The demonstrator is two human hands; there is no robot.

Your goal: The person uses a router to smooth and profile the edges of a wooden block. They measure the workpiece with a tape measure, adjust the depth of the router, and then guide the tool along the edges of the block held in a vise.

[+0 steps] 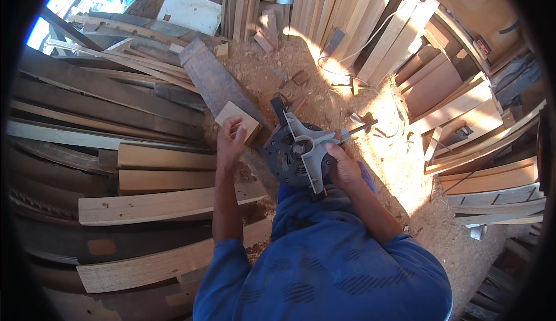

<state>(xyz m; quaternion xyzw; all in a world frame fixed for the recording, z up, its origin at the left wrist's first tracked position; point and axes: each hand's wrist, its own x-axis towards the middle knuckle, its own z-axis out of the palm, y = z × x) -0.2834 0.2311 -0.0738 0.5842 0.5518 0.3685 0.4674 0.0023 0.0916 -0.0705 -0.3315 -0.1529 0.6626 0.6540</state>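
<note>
My right hand (346, 168) grips the pale grey fence of a tool base with a round dark plate (282, 157), which looks like a mitre saw's base. A thin metal rod (364, 127) juts from its right side. The base is held over my lap, partly in front of a long dark plank (211, 77). A light wooden block (238, 117) rests on that plank. Over the block's near left edge is my left hand (229, 141), its fingers loosely bent and apart. Whether its fingertips touch the block, I cannot tell.
Stacked boards (168, 205) fill the left side. Upright planks (324, 8) lean at the back, with a white panel (191, 12) to their left. More timber and a handsaw (461, 131) stand at the right. A cable (370, 40) loops over the sawdust-covered ground (382, 176).
</note>
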